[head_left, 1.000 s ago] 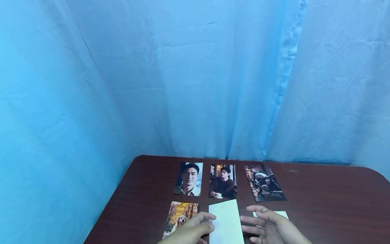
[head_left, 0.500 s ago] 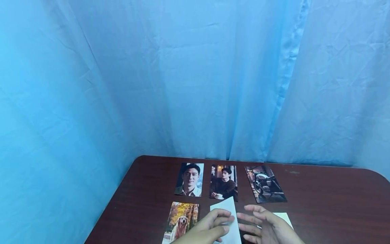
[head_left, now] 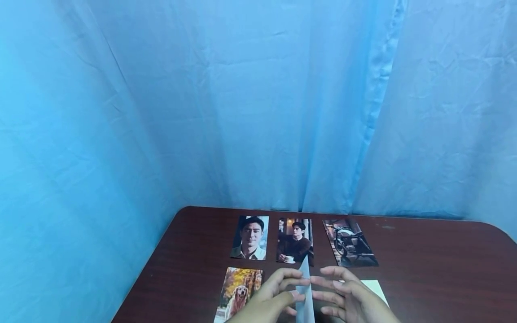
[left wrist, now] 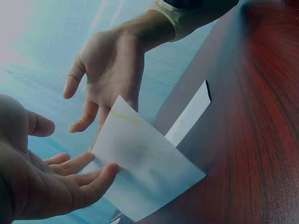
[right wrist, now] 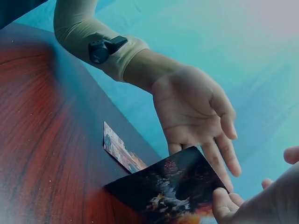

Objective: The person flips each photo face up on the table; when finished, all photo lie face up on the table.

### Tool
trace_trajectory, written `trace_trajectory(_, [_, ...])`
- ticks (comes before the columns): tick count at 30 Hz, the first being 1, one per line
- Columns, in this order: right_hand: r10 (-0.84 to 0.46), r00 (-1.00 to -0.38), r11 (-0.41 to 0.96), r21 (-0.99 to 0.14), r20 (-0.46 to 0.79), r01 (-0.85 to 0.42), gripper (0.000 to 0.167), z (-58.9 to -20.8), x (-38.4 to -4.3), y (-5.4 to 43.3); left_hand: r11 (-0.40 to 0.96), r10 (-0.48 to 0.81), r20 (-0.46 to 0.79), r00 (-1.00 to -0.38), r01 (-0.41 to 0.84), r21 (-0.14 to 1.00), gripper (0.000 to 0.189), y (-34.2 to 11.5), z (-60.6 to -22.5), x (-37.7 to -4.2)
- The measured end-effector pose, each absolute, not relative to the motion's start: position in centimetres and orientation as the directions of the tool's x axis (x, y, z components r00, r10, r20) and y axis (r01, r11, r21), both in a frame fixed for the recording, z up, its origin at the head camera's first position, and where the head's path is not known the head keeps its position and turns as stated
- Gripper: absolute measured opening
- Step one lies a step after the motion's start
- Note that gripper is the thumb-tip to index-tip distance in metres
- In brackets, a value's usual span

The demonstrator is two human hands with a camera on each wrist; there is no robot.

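A photo print (head_left: 305, 310) stands on edge between my two hands, seen nearly side-on in the head view. Its white back (left wrist: 145, 163), with faint yellow lettering, faces my left hand (head_left: 274, 296). The dark picture side (right wrist: 170, 191) faces my right hand (head_left: 351, 294). In the left wrist view, loosely extended fingers of the left hand (left wrist: 51, 186) touch the back. In the right wrist view, fingertips of the right hand (right wrist: 261, 200) meet the print's edge. Neither hand curls round it.
On the brown table (head_left: 436, 264) lie a portrait print (head_left: 250, 237), a print of a seated person with a cup (head_left: 295, 240), a motorcycle print (head_left: 350, 242), a dog print (head_left: 240, 287) and a white sheet (head_left: 375, 287). A blue curtain (head_left: 258, 112) hangs behind.
The print has turned from showing its broad white back to standing nearly edge-on. My left hand has moved right across it; the right hand has shifted slightly left.
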State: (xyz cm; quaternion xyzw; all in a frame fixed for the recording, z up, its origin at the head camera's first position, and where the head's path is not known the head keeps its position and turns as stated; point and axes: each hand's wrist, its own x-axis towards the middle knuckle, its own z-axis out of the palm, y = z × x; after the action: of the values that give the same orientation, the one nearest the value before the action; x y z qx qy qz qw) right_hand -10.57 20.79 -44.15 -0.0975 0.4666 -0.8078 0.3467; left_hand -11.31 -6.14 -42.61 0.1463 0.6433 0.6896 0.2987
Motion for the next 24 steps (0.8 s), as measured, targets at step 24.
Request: trace_trajectory(24, [-0.463,-0.883,-0.001,-0.996,-0.079,0.089,0.054,-49.0,-10.3,13.9,0.036,0.546,-0.195,-0.815,-0.209,0.977,0.055,-10.7,-48.9,-13.3])
